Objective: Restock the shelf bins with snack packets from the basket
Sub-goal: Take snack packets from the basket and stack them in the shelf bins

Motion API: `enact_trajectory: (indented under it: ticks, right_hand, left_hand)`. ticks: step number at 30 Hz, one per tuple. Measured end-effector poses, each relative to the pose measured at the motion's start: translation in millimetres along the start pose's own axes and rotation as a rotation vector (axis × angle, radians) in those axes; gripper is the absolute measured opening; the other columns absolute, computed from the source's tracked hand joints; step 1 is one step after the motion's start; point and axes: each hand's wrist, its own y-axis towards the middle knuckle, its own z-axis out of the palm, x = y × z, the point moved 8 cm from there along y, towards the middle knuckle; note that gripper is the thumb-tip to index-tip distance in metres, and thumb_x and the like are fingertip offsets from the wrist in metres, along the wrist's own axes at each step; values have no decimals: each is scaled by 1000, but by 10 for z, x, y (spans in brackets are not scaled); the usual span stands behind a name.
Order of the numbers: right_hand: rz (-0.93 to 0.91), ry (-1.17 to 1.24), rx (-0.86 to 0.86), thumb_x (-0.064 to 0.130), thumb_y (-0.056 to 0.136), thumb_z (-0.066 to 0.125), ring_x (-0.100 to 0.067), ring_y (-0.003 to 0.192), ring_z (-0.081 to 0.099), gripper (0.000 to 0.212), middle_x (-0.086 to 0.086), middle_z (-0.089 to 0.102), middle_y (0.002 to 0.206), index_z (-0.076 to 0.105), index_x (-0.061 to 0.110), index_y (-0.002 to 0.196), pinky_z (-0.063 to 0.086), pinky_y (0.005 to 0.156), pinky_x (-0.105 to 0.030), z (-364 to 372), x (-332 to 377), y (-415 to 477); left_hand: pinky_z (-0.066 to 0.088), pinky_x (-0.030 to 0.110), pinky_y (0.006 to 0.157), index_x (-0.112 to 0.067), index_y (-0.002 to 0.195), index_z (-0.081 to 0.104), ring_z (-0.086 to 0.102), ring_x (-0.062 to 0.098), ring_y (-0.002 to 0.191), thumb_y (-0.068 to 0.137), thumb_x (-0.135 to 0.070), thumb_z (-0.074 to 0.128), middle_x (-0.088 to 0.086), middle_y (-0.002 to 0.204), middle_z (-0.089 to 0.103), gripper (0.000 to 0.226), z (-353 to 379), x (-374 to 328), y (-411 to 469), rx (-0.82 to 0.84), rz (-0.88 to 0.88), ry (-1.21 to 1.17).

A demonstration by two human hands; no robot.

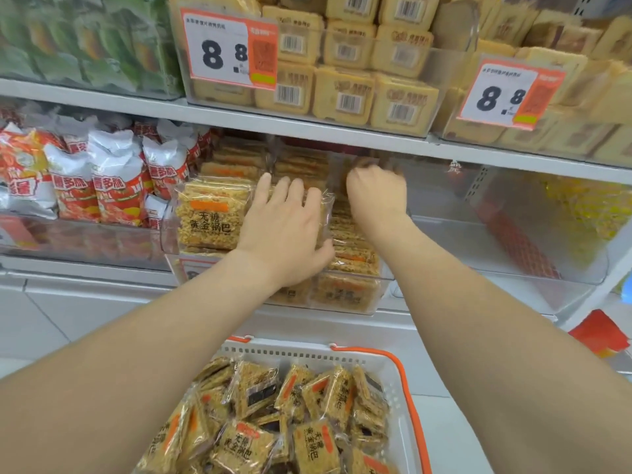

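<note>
A clear shelf bin (385, 274) on the middle shelf holds stacked golden rice-crisp snack packets (210, 217) with orange labels. My left hand (285, 230) lies flat on the top packets in the bin, fingers straight. My right hand (376, 195) reaches deeper into the same bin on its right side; its fingers curl away from me and are blurred, so what they hold is hidden. Below my arms, a white basket (307, 350) with orange handles is filled with several more of the same packets (260, 439).
Red-and-white snack bags (102, 186) fill the bin to the left. A clear bin (513, 248) to the right looks nearly bare, with yellow packets (588, 203) beyond. The upper shelf carries yellow packages (342, 97) and price tags (232, 49). A red object (598, 333) lies low at the right.
</note>
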Motion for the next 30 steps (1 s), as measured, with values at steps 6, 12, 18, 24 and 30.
enact_trajectory:
  ticks: [6,12,18,24,30]
  right_hand:
    - [-26,62,5,11,98,58,-40,139,48,55,-17,64,138,45,11,151,34,116,-48,253,83,449]
    - [35,132,38,0,100,53,-41,131,55,38,-21,62,138,64,5,136,43,110,-48,422,83,684]
    - [-18,79,127,1,95,59,-44,148,33,57,-18,50,152,47,8,150,31,119,-52,577,100,662]
    - [-105,10,139,6,98,60,-38,133,55,55,-11,64,138,54,23,150,42,111,-52,582,112,772]
    - [-44,85,-31,22,107,55,-37,118,65,31,-12,69,128,65,17,136,52,95,-46,483,83,796]
  left_hand:
    - [42,54,100,-13,120,48,56,34,105,86,-61,36,9,112,60,60,44,12,38,-15,15,-2]
    - [44,53,95,-12,123,48,55,32,103,87,-61,36,9,111,58,62,48,32,51,-45,16,4]
    - [44,53,97,-13,124,47,54,32,103,87,-61,35,9,111,58,62,55,31,44,-38,11,4]
    - [44,54,100,-13,129,47,55,33,107,88,-62,35,8,115,58,65,63,45,39,-29,19,6]
    - [43,53,100,-13,130,47,54,32,108,89,-63,34,8,115,58,66,77,49,49,-14,26,0]
